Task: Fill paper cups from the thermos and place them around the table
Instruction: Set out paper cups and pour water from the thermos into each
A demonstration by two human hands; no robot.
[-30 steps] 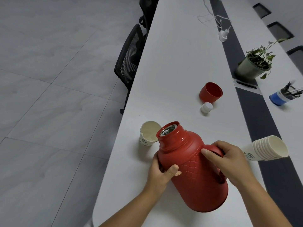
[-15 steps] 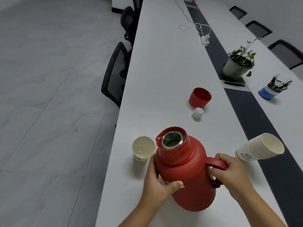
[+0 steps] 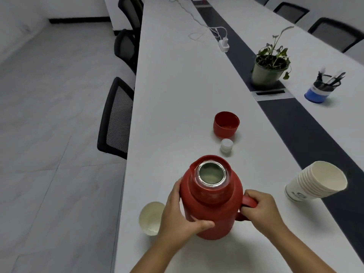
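Currently red thermos point(image 3: 211, 201) stands upright on the white table point(image 3: 177, 95), lid off, metal mouth open toward the camera. Left hand point(image 3: 180, 217) wraps the thermos body from the left side, thumb across the front, fingers curled round it. Right hand point(image 3: 260, 208) has its grip closed round the red handle point(image 3: 249, 201) on the thermos's right. Single paper cup point(image 3: 150, 217) sits just left of the left hand, near the table's left edge, partly hidden by that hand; whether it holds liquid cannot be told. Stack of paper cups point(image 3: 315, 184) lies on its side to the right of the thermos, mouth facing up-right, at the edge of the dark centre strip point(image 3: 307, 138). Red lid cup point(image 3: 226, 124) stands open side up beyond the thermos, white stopper point(image 3: 226, 146) just in front of it. Farther off: potted plant point(image 3: 269, 66), blue pen holder point(image 3: 320, 88), white charger with cable point(image 3: 223, 44). Black mesh chairs point(image 3: 116, 117) line the table's left side.
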